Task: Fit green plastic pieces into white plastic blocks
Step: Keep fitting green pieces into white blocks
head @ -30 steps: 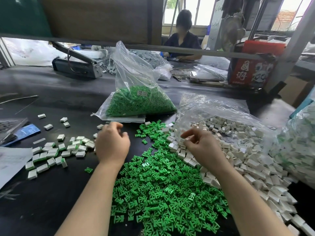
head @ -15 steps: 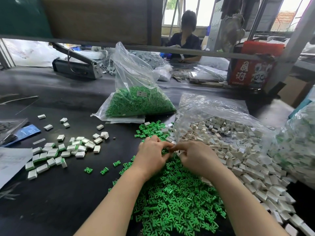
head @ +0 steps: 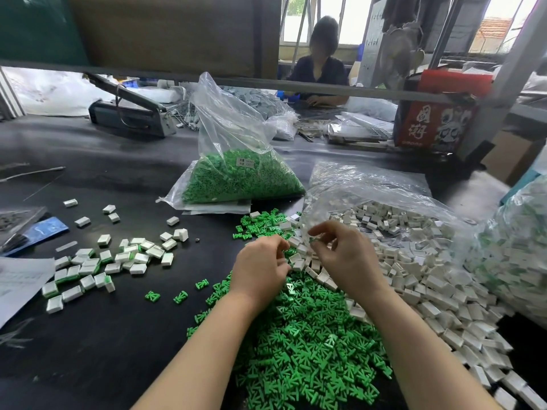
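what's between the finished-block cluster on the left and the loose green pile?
Head view: mostly bare black table, with three stray green pieces lying between the finished blocks and the green pile.

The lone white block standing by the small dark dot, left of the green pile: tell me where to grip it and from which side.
Pinch the white block across its two flat side faces, coming straight down from above. It stands apart from the finished blocks on bare table, so fingers should fit on both sides without nudging neighbours.
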Tool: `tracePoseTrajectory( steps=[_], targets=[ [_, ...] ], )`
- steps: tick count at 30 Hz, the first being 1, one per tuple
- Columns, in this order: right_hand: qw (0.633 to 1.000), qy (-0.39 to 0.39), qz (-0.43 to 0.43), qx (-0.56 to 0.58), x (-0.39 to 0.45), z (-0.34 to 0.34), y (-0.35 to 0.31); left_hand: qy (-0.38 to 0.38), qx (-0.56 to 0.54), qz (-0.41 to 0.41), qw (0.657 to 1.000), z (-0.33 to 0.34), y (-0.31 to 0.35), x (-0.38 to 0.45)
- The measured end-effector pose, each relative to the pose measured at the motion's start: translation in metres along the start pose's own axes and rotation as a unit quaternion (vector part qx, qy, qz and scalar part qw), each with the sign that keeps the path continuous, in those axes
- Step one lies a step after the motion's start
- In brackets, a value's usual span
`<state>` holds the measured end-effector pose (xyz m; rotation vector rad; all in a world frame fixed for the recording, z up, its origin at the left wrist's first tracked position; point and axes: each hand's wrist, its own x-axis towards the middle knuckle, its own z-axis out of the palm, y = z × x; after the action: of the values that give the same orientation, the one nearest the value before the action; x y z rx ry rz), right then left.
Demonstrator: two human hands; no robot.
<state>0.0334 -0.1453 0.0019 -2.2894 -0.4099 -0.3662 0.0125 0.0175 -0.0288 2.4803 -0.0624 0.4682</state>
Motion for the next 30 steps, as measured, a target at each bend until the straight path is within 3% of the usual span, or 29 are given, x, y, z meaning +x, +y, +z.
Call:
tracePoseTrajectory(
  steps=[5,8,11,21,30],
  targets=[
    [0.993,0.045,0.019,0.104,0.002,-0.003,-0.002,0.017,-0.197,-0.062,0.978,-0.006,0.007,0.004],
    [0.978,0.039,0.035,0.203,0.001,-0.004,-0.006,0.009,-0.397,-0.09,0.913,-0.011,0.015,0.003],
    [0.956,0.028,0.051,0.289,0.001,-0.007,-0.01,0.01,-0.514,-0.078,0.854,-0.015,0.021,0.002],
    [0.902,-0.01,0.05,0.43,0.001,-0.015,-0.019,0.038,-0.557,-0.031,0.829,-0.018,0.02,0.003],
    [0.919,0.02,0.012,0.394,0.0,-0.011,-0.02,0.04,-0.554,-0.007,0.832,-0.017,0.023,0.0]
  ],
)
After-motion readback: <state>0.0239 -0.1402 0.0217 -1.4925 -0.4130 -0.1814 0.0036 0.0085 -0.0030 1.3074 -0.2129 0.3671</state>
